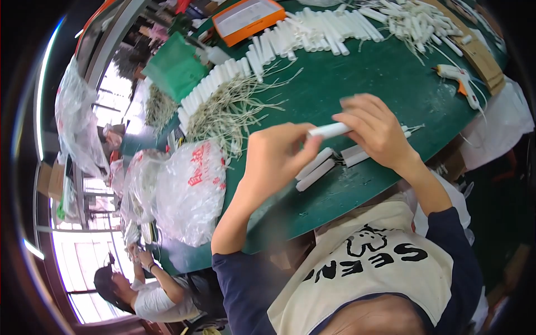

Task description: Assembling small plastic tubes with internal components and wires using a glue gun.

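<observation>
A short white tube (330, 130) is held level above the table by my right hand (373, 129), its fingers closed around the right end. My left hand (273, 159) is at the tube's other end, thumb and forefinger close to the tip. Its fingers are blurred, so whether they grip the tube is unclear. Below my hands, a pair of white tubes (316, 168) lies side by side on the green tabletop (335, 75). More white pieces (354, 155) with thin cords lie partly under my right hand.
A long row of white tubes (304, 34) curves across the far side, with pale cords (231, 103) trailing at its left. A glue gun (460, 84) lies at right. Plastic bags (190, 184) sit at left. An orange box (245, 21) stands behind. Another person (153, 293) works at lower left.
</observation>
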Demonstrator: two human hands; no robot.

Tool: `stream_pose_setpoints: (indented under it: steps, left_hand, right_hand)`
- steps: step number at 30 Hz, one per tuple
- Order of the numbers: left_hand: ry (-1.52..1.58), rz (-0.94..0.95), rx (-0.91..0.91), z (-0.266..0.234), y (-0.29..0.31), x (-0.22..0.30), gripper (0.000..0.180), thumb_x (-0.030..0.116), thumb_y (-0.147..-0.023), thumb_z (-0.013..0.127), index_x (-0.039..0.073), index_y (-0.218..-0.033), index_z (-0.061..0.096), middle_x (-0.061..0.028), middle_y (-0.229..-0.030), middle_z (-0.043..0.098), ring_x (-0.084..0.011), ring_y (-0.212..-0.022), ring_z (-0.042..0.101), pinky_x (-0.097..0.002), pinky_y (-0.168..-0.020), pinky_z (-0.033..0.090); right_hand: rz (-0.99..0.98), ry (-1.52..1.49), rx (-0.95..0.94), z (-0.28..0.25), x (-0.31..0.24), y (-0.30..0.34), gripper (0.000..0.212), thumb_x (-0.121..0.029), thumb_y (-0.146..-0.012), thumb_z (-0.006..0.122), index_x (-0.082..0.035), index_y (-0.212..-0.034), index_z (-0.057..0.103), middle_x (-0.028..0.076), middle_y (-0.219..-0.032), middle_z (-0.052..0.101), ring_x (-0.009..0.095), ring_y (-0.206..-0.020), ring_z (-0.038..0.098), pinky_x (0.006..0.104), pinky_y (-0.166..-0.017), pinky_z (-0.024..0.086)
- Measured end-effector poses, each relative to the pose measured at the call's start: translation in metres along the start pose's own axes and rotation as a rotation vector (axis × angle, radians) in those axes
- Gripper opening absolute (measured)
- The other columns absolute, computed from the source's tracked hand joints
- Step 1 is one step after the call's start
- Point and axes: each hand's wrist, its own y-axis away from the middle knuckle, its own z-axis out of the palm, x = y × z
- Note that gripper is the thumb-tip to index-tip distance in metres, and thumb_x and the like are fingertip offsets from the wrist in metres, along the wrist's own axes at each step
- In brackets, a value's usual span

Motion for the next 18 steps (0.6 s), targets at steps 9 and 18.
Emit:
stream_pose_setpoints:
  steps: [9, 18]
  left_hand:
    - [-0.641, -0.725, 0.541, -0.161, -0.02, -0.252, 0.053, 0.05, -0.081, 0.053, 0.002, -0.101, 0.065, -0.0215, -0.102, 0.064, -0.0363, -0.097, 0.061, -0.0411, -0.085, 0.046]
    - [-0.563, -0.953, 0.499, -0.141, -0.046, -0.324, 0.064, 0.05, -0.076, 0.062, -0.009, -0.102, 0.063, -0.022, -0.102, 0.064, -0.032, -0.094, 0.062, -0.0385, -0.08, 0.047]
  right_hand:
    - [0.053, -0.072, -0.22, -0.008, -0.021, 0.016, 0.025, -0.002, -0.073, 0.064, -0.004, -0.098, 0.059, 0.008, -0.072, 0.055, 0.026, -0.056, 0.055, 0.0338, -0.049, 0.043]
    - [0.068, -0.044, -0.195, -0.009, -0.014, 0.027, 0.019, -0.009, -0.078, 0.064, -0.005, -0.096, 0.059, 0.007, -0.068, 0.054, 0.023, -0.055, 0.055, 0.0337, -0.046, 0.042]
